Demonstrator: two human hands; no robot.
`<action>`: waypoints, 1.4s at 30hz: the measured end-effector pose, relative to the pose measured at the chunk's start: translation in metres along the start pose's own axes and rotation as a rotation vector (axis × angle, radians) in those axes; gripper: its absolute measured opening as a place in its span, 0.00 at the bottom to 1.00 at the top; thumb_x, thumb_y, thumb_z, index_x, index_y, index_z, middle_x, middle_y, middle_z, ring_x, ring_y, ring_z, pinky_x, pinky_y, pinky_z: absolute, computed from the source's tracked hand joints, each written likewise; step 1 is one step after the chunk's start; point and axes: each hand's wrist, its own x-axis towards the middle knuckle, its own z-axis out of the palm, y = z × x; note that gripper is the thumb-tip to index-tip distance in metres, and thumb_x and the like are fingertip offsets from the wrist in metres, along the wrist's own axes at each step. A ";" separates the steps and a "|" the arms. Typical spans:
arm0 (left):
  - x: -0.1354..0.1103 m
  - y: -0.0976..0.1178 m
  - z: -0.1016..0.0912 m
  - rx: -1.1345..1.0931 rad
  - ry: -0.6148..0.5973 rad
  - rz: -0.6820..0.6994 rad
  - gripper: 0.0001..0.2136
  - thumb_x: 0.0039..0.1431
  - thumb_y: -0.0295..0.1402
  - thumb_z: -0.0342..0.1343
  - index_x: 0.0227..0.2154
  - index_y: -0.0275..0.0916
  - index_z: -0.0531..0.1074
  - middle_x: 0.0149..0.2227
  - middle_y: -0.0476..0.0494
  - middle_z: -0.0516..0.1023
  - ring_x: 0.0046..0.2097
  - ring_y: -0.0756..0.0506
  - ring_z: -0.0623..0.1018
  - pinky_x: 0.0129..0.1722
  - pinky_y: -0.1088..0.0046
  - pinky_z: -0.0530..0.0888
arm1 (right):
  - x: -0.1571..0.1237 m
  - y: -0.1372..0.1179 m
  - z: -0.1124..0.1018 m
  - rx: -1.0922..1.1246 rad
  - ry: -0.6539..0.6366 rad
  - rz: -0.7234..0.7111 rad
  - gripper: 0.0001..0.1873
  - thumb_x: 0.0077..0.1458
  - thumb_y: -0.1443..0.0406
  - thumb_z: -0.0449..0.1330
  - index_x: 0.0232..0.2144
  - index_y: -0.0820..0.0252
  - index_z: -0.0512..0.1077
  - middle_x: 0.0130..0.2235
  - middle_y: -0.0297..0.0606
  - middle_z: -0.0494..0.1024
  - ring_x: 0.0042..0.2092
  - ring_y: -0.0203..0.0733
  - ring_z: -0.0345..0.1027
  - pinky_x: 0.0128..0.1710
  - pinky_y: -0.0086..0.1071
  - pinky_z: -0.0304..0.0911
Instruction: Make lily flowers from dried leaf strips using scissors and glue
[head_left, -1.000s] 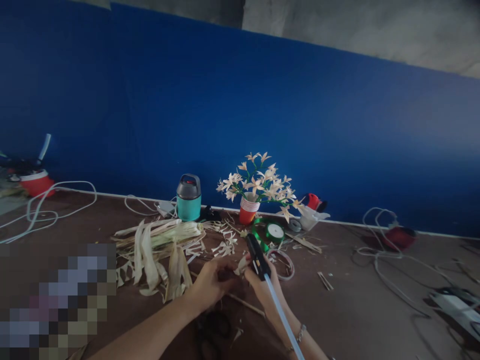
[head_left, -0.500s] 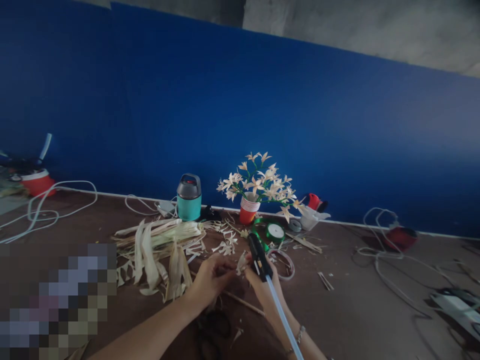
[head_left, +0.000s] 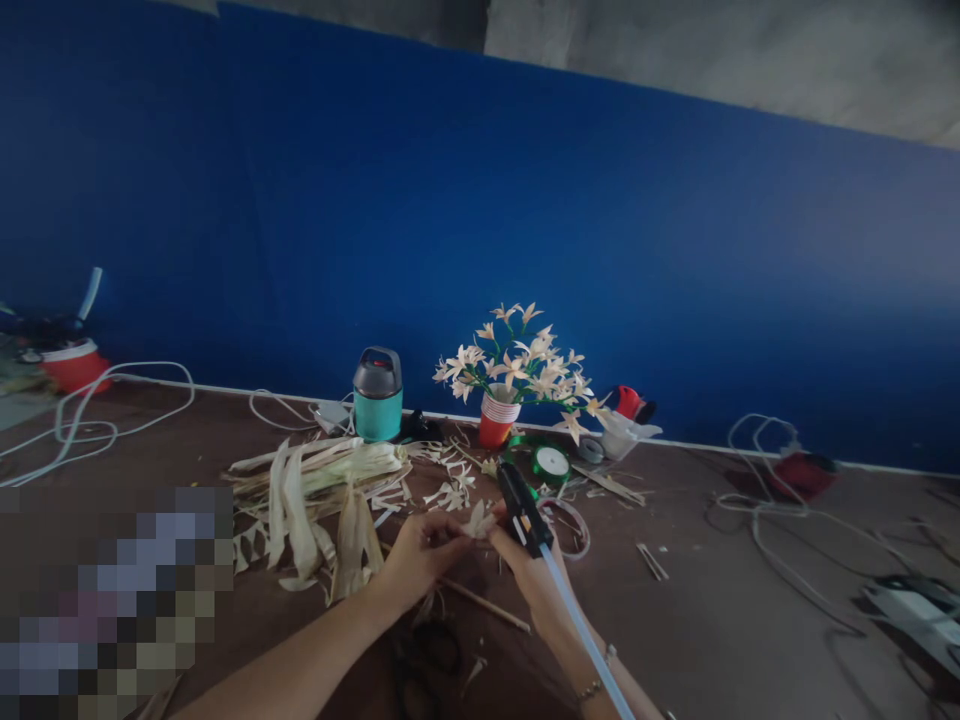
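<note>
The left hand [head_left: 418,560] pinches a small pale husk piece [head_left: 476,520] in its fingers, low over the brown counter [head_left: 712,640]; the right hand [head_left: 534,580] is clenched round a black glue gun [head_left: 521,505], its body just beside the husk piece; whether the nozzle touches the piece cannot be told. A clear glue stick [head_left: 581,640] juts from the back of the gun toward the person. Left of the hands lies a pile of dried leaves [head_left: 322,490]; a thin stick [head_left: 480,603] lies on the counter under the hands, and dark scissors [head_left: 424,650] lie nearer the person. Beyond the hands stand a teal jar [head_left: 377,395] and a red cup [head_left: 495,425] holding pale flowers [head_left: 517,365], with a green ribbon roll [head_left: 551,462] near the cup; a white cable [head_left: 90,420] loops at far left.
</note>
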 end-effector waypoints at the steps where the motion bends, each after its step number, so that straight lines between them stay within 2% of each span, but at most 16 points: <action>1: 0.000 0.000 0.000 0.018 0.004 0.007 0.12 0.47 0.40 0.57 0.19 0.35 0.73 0.18 0.52 0.66 0.23 0.51 0.64 0.24 0.77 0.60 | 0.001 0.000 0.000 -0.002 -0.007 0.010 0.10 0.35 0.65 0.63 0.26 0.58 0.70 0.24 0.31 0.73 0.28 0.41 0.66 0.29 0.32 0.61; 7: -0.002 0.002 0.001 0.134 0.097 0.098 0.07 0.47 0.35 0.57 0.22 0.36 0.74 0.22 0.49 0.71 0.26 0.50 0.68 0.27 0.76 0.64 | 0.003 0.002 0.000 0.040 -0.025 0.086 0.11 0.36 0.66 0.62 0.28 0.59 0.71 0.26 0.32 0.75 0.29 0.41 0.67 0.29 0.32 0.61; 12: -0.003 0.000 0.000 0.164 0.092 0.116 0.06 0.49 0.33 0.55 0.22 0.37 0.73 0.22 0.49 0.71 0.25 0.50 0.68 0.26 0.77 0.64 | 0.001 0.002 0.002 0.116 -0.026 0.145 0.12 0.35 0.66 0.63 0.29 0.60 0.71 0.28 0.34 0.76 0.32 0.44 0.69 0.33 0.35 0.63; 17: -0.002 -0.007 0.001 0.207 0.118 0.199 0.04 0.49 0.30 0.55 0.23 0.36 0.73 0.24 0.49 0.71 0.26 0.50 0.69 0.27 0.77 0.65 | -0.003 -0.004 0.005 0.057 0.019 0.087 0.11 0.33 0.69 0.62 0.26 0.59 0.72 0.26 0.32 0.75 0.31 0.42 0.67 0.33 0.34 0.63; 22: -0.002 -0.006 0.000 0.229 0.088 0.308 0.05 0.49 0.26 0.54 0.25 0.37 0.75 0.27 0.46 0.74 0.31 0.47 0.71 0.32 0.75 0.66 | -0.003 -0.004 0.005 0.059 -0.009 0.099 0.09 0.33 0.69 0.61 0.25 0.61 0.72 0.25 0.33 0.75 0.30 0.41 0.66 0.33 0.33 0.63; 27: -0.003 -0.004 -0.001 0.230 0.077 0.311 0.05 0.50 0.27 0.54 0.25 0.37 0.75 0.28 0.44 0.74 0.33 0.46 0.71 0.33 0.74 0.66 | -0.003 0.000 0.005 0.068 -0.025 0.109 0.10 0.34 0.68 0.62 0.26 0.61 0.72 0.26 0.33 0.75 0.30 0.41 0.67 0.34 0.34 0.63; 29: -0.003 -0.004 0.000 0.219 0.085 0.276 0.04 0.49 0.27 0.55 0.23 0.37 0.74 0.27 0.45 0.74 0.31 0.47 0.71 0.32 0.74 0.65 | -0.003 0.003 0.005 0.063 -0.028 0.101 0.10 0.34 0.68 0.62 0.27 0.61 0.72 0.27 0.34 0.76 0.31 0.42 0.68 0.35 0.34 0.64; 32: -0.002 -0.004 0.001 0.147 0.101 0.121 0.05 0.48 0.30 0.56 0.21 0.36 0.73 0.22 0.48 0.71 0.26 0.49 0.68 0.27 0.76 0.62 | -0.002 0.006 0.004 0.053 -0.026 0.061 0.12 0.36 0.66 0.64 0.29 0.61 0.72 0.29 0.36 0.76 0.33 0.44 0.69 0.36 0.35 0.65; 37: 0.004 0.002 -0.001 -0.295 0.094 -0.157 0.09 0.42 0.37 0.62 0.21 0.36 0.71 0.20 0.51 0.71 0.24 0.51 0.68 0.25 0.77 0.62 | 0.002 0.004 -0.007 -0.105 0.013 -0.082 0.12 0.40 0.61 0.64 0.30 0.59 0.73 0.27 0.35 0.76 0.32 0.44 0.69 0.34 0.34 0.64; 39: 0.005 0.004 -0.001 -0.425 0.109 -0.212 0.11 0.39 0.38 0.64 0.21 0.36 0.71 0.21 0.51 0.73 0.25 0.50 0.70 0.27 0.77 0.63 | 0.003 -0.001 -0.010 -0.146 0.007 -0.118 0.09 0.40 0.60 0.64 0.26 0.59 0.73 0.27 0.35 0.76 0.32 0.44 0.69 0.35 0.34 0.64; 42: 0.005 0.004 -0.001 -0.482 0.097 -0.251 0.13 0.36 0.39 0.66 0.20 0.35 0.72 0.19 0.51 0.73 0.23 0.52 0.69 0.24 0.78 0.61 | 0.003 -0.004 -0.011 -0.105 0.017 -0.096 0.09 0.39 0.61 0.64 0.24 0.60 0.74 0.28 0.37 0.76 0.33 0.45 0.69 0.36 0.35 0.63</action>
